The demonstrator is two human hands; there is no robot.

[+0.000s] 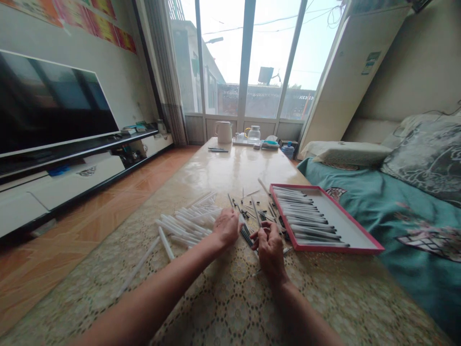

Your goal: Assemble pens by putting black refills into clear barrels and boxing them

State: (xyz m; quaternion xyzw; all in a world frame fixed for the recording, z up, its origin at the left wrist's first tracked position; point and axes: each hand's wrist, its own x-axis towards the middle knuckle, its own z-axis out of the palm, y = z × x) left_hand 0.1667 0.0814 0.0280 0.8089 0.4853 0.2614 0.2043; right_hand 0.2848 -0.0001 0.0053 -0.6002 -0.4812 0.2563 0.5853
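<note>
My left hand [226,226] rests on the table with curled fingers at the right edge of a heap of white pen tubes [187,222]. My right hand [268,246] lies just beside it, fingers pinched on a thin dark pen part. Between and beyond the hands lie loose black refills and small pen parts [252,211]. To the right, a shallow red-rimmed tray [360,240] holds a row of assembled pens [306,216].
A long table with a lace cover [230,302] runs toward the window. A white kettle [224,131], a glass pot [254,134] and dishes stand at its far end. A television [46,105] is at left, a sofa with teal cover [414,230] at right.
</note>
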